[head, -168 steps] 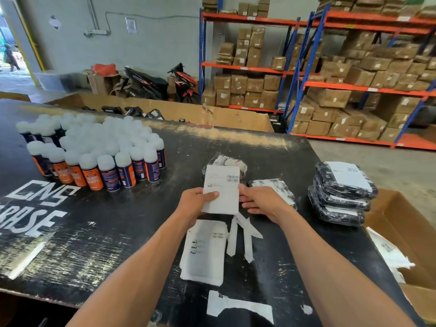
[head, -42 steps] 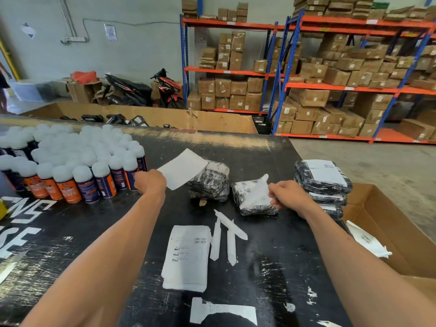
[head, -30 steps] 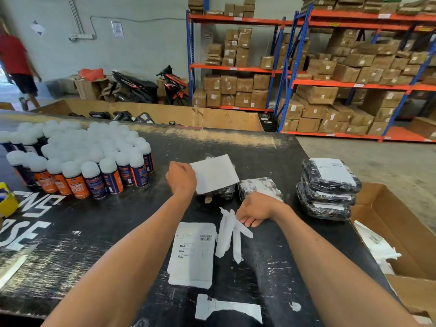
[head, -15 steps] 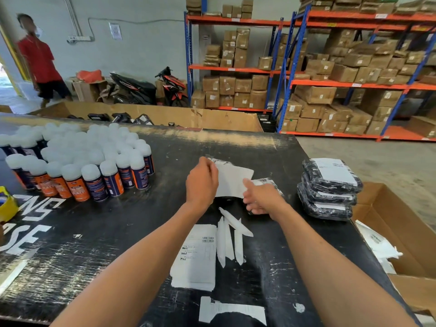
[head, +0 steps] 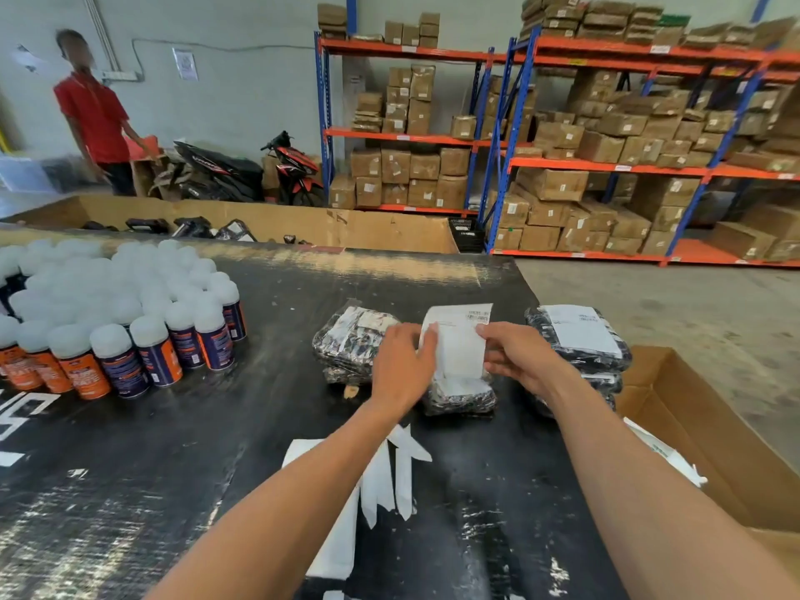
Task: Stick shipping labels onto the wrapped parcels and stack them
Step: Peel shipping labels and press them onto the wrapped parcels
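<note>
Scuffed black counter [head: 182, 491] in a warehouse, paint worn off in streaks. Nearest the camera there's a flat label sheet [head: 333, 543] and some thin white backing strips [head: 398, 482] lying loose, partly under the left forearm.

Next out, both hands are on the job: left hand [head: 400, 368] pinches the label [head: 459, 344] by its left edge, right hand [head: 517, 357] pinches the right edge, holding it over a parcel [head: 461, 394]. The near end looks like it's already touching the wrap, the far end with the barcode is lifted. The wrap is crinkly black plastic, lumpy and shiny, so I'd lay the label down from the near end and smooth outward with flat fingers, or it'll likely bubble over the creases. Keep it square too, so the barcode stays flat on top.

Another parcel [head: 350, 346], no label that I can see, sits just left. To the right is the stack [head: 575, 348] of labelled ones, top label smooth. A cardboard box [head: 710, 439] sits beside the counter's right edge.

Further left, a cluster of cans [head: 130, 326] with frosted white caps, orange and navy bodies.
</note>
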### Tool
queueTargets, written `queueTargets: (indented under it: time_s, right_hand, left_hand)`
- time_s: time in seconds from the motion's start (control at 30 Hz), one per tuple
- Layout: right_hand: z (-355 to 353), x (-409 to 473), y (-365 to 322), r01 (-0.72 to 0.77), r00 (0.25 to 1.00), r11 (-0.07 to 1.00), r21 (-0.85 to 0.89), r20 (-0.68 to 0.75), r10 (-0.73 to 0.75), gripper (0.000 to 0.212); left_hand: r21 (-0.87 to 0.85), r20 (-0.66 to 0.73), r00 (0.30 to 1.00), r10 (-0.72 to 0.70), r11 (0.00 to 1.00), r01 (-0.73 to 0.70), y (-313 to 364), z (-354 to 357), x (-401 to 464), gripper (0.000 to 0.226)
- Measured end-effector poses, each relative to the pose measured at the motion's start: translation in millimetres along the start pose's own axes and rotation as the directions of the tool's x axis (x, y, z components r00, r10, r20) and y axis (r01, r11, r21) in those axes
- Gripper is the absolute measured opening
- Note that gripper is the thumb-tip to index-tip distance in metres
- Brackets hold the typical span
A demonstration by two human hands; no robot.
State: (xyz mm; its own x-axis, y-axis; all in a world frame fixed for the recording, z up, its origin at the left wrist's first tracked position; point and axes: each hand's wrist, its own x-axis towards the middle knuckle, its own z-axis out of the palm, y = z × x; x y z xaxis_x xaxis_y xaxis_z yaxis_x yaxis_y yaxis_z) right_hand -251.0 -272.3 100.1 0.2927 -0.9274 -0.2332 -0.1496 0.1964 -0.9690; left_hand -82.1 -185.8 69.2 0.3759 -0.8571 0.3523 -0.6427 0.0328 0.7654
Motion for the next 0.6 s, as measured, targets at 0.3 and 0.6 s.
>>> queueTargets:
  time_s: [0.3, 0.6]
  right_hand:
    - [-42, 27, 6, 0.037, 0.993, 0.981, -0.193, 0.117, -0.014, 0.011]
    - [-54, 62, 33, 0.056, 0.994, 0.942, -0.331, 0.105, -0.022, 0.016]
  left_hand:
    - [-0.517, 0.287, 0.887, -0.361, 0.721, 0.461, -7, 32, 45, 0.009]
    - [-0.417, 0.273, 0.886, -0.374, 0.784, 0.460, -35, 62, 51, 0.008]
